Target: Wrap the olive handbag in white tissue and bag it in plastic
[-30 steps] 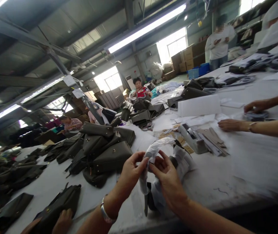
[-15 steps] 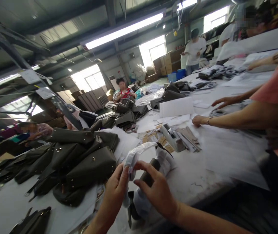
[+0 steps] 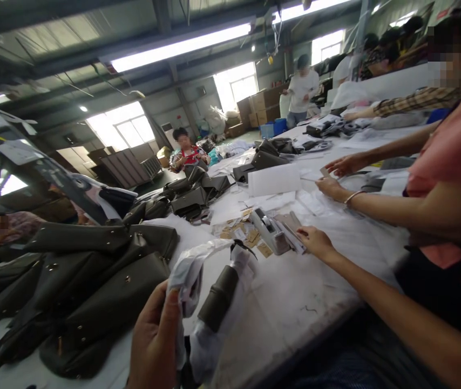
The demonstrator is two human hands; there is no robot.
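A bag strap (image 3: 218, 297), dark olive in its middle and wrapped in thin white sheet toward its ends, loops up in front of me. My left hand (image 3: 155, 335) is closed round a wrapped part of it. Over the table, my right hand (image 3: 315, 243) has its fingers drawn together at the end of a bundle of flat strips (image 3: 293, 232); what they pinch, if anything, is too small to make out. Just left of those strips stands a grey tape dispenser (image 3: 270, 229). Small brown cards (image 3: 250, 235) lie scattered beside it.
Dark olive bags (image 3: 93, 292) are heaped on the left, with more bags (image 3: 198, 194) farther along the table (image 3: 279, 313). A co-worker's hands (image 3: 333, 181) handle a flat piece at the right. White sheets (image 3: 275, 181) lie on the table. A slanted metal post (image 3: 64, 181) rises at left.
My right hand has left the strap and moved right to the strips. My left hand still holds the strap. The view has turned right, and the co-worker's hands have come closer together.
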